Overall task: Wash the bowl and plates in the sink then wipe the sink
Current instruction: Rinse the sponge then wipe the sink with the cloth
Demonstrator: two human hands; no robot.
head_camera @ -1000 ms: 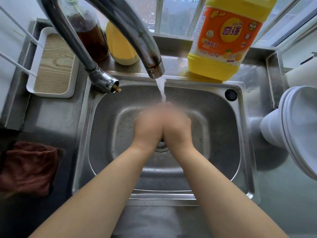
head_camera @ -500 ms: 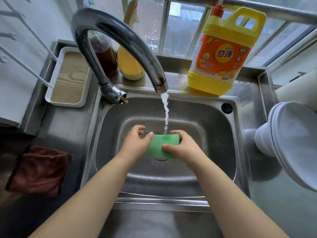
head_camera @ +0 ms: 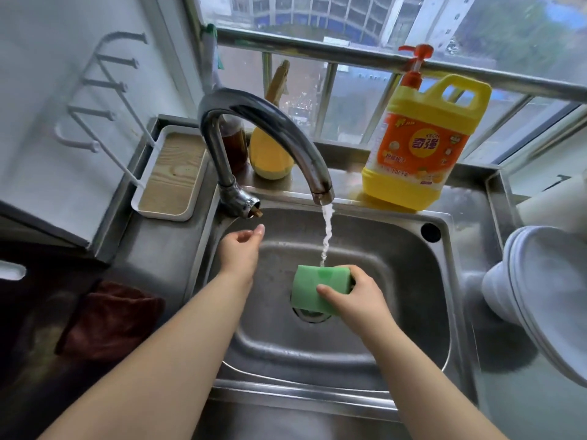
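right hand (head_camera: pixel 355 298) grips the green sponge (head_camera: pixel 317 289) under the tap (head_camera: pixel 270 128) stream, left hand (head_camera: pixel 239 249) loose near the tap base; sponge rinse step, shut-off likely next

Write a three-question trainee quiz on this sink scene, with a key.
1. True or false: water from the tap lands on the sponge.
2. Which of the hands grips the sponge? A) left hand B) right hand
3. Fill in: the white dishes sit to the ____ of the sink.

Key: 1 true; 2 B; 3 right.
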